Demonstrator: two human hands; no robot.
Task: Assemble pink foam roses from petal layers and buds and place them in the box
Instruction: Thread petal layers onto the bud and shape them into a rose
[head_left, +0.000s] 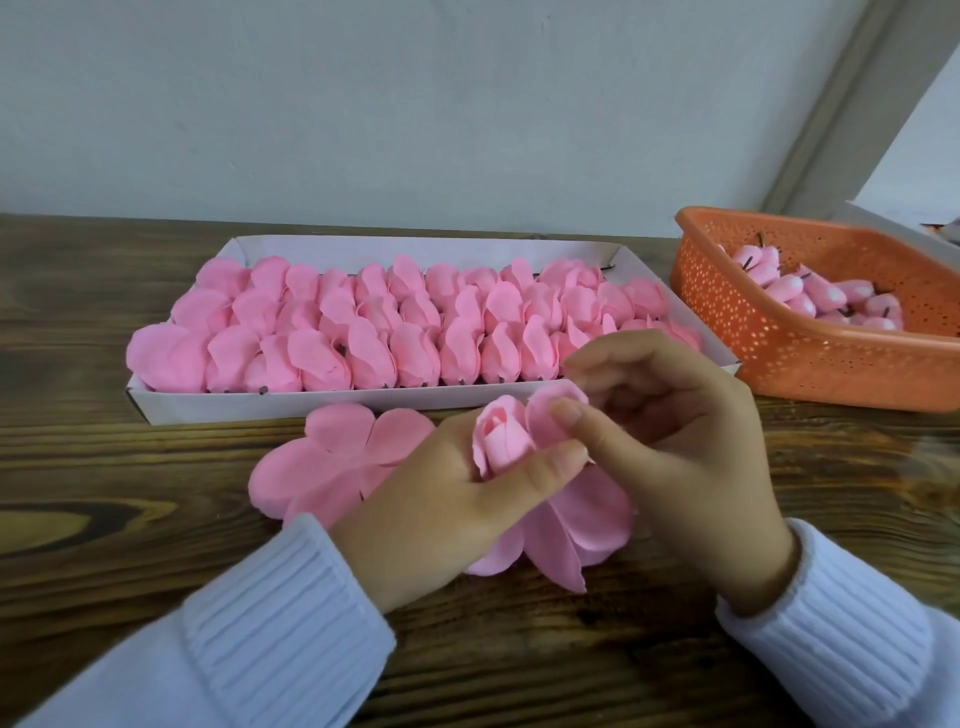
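Wooden table (104, 467): the left hand (441, 504) grips a bud (503, 444) in front of the rose-filled box (311, 402), and the right hand (680, 447) pinches its outer petal (540, 423). A loose petal layer (332, 457) lies at left, an orange basket (779, 353) of buds at right.

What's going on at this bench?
A person is building a foam rose. The left hand grips a bud seated in a petal layer; the right hand pinches one petal up against it. Spare petal layers lie on the table before the box, nearly full of roses. More buds wait in the orange basket.
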